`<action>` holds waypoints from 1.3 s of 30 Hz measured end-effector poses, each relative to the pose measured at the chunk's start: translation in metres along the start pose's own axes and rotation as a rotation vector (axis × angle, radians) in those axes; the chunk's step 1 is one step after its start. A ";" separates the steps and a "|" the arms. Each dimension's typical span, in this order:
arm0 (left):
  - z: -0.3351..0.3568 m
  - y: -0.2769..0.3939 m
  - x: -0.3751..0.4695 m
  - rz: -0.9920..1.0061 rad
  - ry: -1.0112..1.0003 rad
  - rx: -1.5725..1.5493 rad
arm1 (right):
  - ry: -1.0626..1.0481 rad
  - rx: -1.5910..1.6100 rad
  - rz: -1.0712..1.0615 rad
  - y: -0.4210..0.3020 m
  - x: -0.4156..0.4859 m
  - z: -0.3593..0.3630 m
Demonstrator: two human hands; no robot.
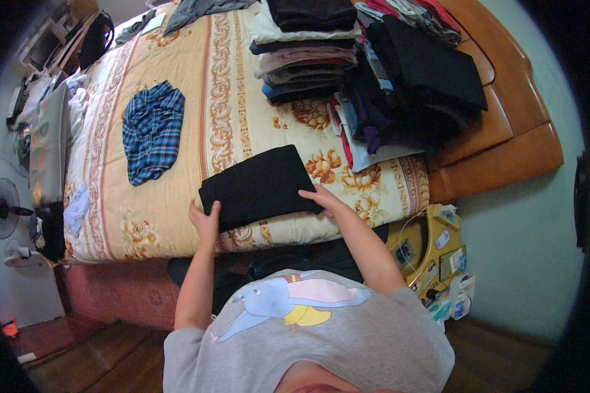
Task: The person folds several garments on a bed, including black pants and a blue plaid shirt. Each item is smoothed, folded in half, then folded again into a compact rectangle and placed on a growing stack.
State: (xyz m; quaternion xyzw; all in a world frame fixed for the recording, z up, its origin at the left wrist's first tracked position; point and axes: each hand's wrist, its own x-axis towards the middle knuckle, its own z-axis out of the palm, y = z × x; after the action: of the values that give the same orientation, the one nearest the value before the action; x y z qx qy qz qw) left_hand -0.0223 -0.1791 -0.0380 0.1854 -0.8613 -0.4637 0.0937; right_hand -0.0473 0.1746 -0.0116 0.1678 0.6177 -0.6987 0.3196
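Observation:
A folded black garment [258,186] lies near the front edge of the bed, on a floral bedspread [177,216]. My left hand [206,221] is at its left end, with the thumb over the cloth and the fingers along the outer edge. At the right end, my right hand [322,199] has its thumb on top of the cloth and its other fingers at or under the edge. Farther back to the left rests a crumpled blue plaid shirt [153,132], apart from both hands.
A tall stack of folded clothes [305,64] stands at the back. Beside it, a darker pile [413,83] reaches the wooden headboard [501,108]. A yellow bedside stand [437,245] holds small items at right. An electric fan [2,209] is at far left.

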 end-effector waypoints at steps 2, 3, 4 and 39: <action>-0.001 -0.008 0.019 -0.468 -0.239 -0.450 | 0.023 0.049 -0.008 -0.002 -0.003 0.005; -0.008 -0.008 0.025 -0.589 -0.438 -0.624 | 0.048 0.113 -0.064 -0.003 -0.007 0.010; -0.009 -0.002 0.024 -0.678 -0.528 -0.758 | 0.086 0.110 -0.102 -0.006 -0.011 0.014; 0.263 0.534 0.071 -0.053 -0.871 -0.892 | 1.051 0.336 -1.083 -0.303 -0.174 -0.363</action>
State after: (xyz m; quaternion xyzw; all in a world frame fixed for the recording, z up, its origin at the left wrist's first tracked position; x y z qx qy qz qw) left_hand -0.2988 0.2604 0.2615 -0.0565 -0.5390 -0.8140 -0.2091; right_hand -0.1750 0.5780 0.2611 0.1981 0.5697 -0.6706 -0.4319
